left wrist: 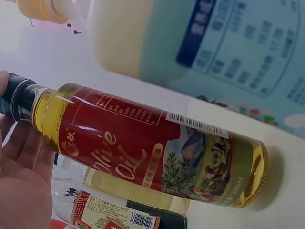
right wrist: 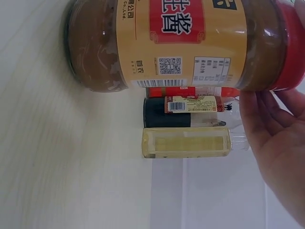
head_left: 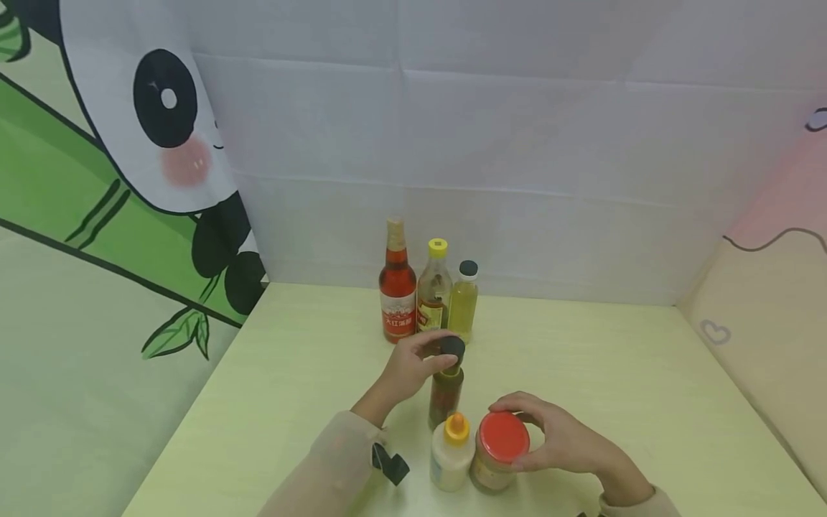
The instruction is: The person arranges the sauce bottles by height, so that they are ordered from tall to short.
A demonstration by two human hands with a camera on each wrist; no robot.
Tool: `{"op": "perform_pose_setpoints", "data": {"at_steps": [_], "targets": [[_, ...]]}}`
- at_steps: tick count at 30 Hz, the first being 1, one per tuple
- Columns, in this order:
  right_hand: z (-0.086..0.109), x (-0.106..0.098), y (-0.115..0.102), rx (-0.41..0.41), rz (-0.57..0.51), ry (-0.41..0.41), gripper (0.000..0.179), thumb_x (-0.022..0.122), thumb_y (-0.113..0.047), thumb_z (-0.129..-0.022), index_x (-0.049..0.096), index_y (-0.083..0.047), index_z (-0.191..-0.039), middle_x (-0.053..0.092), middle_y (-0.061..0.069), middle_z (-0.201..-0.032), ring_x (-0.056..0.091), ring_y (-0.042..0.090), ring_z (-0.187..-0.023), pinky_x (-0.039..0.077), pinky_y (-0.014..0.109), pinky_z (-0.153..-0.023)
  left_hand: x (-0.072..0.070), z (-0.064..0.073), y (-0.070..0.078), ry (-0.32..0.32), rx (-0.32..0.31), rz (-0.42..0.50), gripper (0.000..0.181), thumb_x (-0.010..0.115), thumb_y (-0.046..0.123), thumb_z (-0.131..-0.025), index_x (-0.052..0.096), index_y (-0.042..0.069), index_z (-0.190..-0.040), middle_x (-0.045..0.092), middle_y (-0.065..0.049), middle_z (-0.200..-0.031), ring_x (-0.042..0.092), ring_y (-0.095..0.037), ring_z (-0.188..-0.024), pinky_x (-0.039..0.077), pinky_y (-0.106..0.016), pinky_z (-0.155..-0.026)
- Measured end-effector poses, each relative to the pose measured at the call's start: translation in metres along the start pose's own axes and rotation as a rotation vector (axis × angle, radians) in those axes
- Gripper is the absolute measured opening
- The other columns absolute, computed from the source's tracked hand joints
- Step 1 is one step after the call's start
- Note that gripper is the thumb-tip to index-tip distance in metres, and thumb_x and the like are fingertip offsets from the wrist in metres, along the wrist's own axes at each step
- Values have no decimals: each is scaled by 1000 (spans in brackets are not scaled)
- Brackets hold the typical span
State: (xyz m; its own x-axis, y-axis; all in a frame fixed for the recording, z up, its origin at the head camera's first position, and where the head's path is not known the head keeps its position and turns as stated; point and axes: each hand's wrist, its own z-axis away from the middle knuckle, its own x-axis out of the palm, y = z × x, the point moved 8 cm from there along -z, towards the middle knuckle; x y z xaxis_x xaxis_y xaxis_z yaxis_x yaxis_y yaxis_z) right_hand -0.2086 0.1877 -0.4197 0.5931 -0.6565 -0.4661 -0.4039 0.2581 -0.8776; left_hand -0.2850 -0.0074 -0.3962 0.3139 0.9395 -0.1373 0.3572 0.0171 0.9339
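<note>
My left hand [head_left: 434, 353] grips the black cap of an olive oil bottle [head_left: 446, 393] with a red label that stands upright mid-table. In the left wrist view the olive oil bottle [left wrist: 143, 148] fills the frame, and my left hand [left wrist: 19, 181] holds it at the neck. My right hand [head_left: 526, 434] curls round the red lid of a jar of brown paste [head_left: 496, 452] near the front edge. In the right wrist view the jar [right wrist: 190, 43] is close up, with my right hand's fingers [right wrist: 281, 143] at its lid.
A white squeeze bottle [head_left: 451, 454] with an orange cap stands touching the jar's left side. At the back stand a red vinegar bottle [head_left: 397, 291], a yellow-capped bottle [head_left: 434, 291] and a pale oil bottle [head_left: 464, 300]. Fabric walls enclose the pale table [head_left: 291, 359].
</note>
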Motion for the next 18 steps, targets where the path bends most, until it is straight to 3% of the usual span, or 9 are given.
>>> {"op": "perform_pose_setpoints", "data": {"at_steps": [18], "targets": [[-2, 0, -1, -11, 4, -19, 56, 79, -17, -83, 54, -6, -131, 55, 4, -127, 51, 18, -117, 43, 36, -99, -7, -33, -8, 34, -151, -106, 40, 73, 25, -90, 66, 11, -126, 65, -6, -117, 62, -24, -106, 52, -37, -88]]}}
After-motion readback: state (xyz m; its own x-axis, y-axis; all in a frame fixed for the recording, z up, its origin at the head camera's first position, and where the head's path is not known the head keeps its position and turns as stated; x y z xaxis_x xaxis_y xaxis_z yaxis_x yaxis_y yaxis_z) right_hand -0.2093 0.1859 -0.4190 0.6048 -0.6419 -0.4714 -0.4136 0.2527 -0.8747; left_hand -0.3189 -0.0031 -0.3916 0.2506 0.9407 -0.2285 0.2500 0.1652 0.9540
